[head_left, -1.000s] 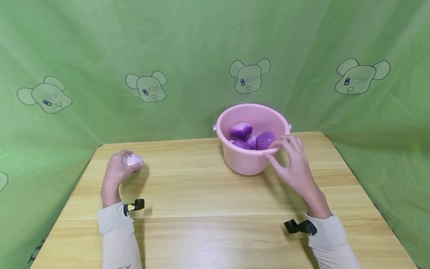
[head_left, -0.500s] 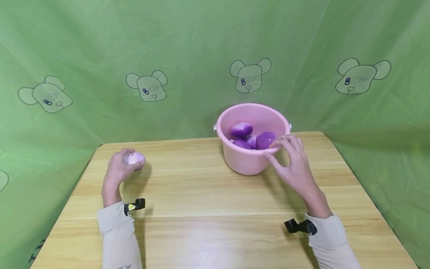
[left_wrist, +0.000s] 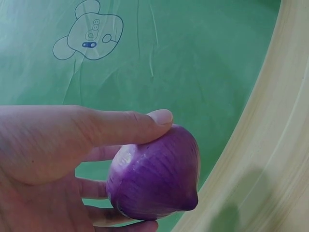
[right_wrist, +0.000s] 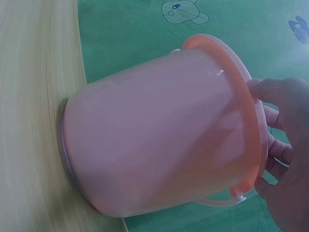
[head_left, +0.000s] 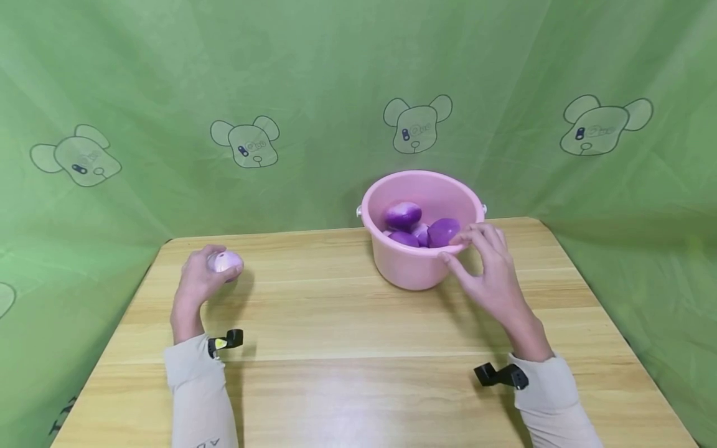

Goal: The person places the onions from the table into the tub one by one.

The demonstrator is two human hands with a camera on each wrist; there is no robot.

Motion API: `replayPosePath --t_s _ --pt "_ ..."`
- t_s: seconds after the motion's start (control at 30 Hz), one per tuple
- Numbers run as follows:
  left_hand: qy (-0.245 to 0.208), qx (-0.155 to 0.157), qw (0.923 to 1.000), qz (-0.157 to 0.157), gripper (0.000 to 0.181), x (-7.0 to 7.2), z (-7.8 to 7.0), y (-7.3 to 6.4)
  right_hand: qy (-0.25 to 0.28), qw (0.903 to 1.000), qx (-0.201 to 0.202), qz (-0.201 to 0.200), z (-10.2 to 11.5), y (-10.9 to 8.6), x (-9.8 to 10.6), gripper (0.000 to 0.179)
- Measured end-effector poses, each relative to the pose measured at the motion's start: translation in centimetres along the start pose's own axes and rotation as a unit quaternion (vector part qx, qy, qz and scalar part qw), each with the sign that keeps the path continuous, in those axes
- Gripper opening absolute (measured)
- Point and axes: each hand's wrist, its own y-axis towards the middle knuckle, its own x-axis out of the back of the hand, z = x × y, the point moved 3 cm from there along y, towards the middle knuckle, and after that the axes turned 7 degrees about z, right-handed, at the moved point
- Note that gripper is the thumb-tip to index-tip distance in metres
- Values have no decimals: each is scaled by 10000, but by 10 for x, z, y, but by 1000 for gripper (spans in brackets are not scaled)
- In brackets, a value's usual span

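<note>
My left hand [head_left: 197, 280] holds a purple onion [head_left: 226, 262] over the left part of the table, its thumb across one side and its fingers round the other. In the left wrist view the onion [left_wrist: 157, 176] shows dark purple skin and a pointed end. At the right, my right hand [head_left: 493, 280] pinches the near rim of a pink bucket [head_left: 411, 272]. The right wrist view shows the thumb outside the bucket [right_wrist: 159, 130] and fingers over its rim. Several purple onions [head_left: 403, 215] lie inside the bucket; its lower inside is hidden.
The wooden table [head_left: 313, 323] stretches between the two hands. A green cloth [head_left: 325, 112] printed with bear heads hangs behind and beside it, close to the bucket's far side. A white handle [right_wrist: 222, 200] hangs along the bucket.
My left hand has shifted slightly to the right with the onion in its grip. The right hand and the bucket have stayed in place.
</note>
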Motion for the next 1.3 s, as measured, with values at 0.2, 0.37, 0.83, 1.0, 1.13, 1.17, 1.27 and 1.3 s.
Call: replayPosePath --t_s 0.2,0.37,0.83,1.0,1.13,1.17,1.27,1.3 --pt "-22 7 10000 7 67 -1 -1 0 -6 10000 -11 2 0 0 0 30" --pt "-113 -31 9999 32 67 -2 -3 0 -16 10000 19 -14 0 0 0 30" --pt "-109 -137 9998 -23 67 -4 -6 1 -25 10000 64 -34 0 0 1 30" --pt "-115 -195 9997 -36 66 -6 -9 2 -25 10000 47 -29 0 0 1 30" --pt "-143 -315 9994 -57 66 -7 -13 2 -13 10000 25 -14 0 0 1 30" --pt "-143 -350 9993 -65 67 -7 -14 2 -9 10000 23 -13 0 0 1 30" --pt "-156 -449 9988 -96 67 -8 -17 2 -20 10000 23 -21 1 0 1 30" --pt "-160 -473 9987 -106 67 -8 -18 2 -25 10000 26 -27 1 0 1 30"
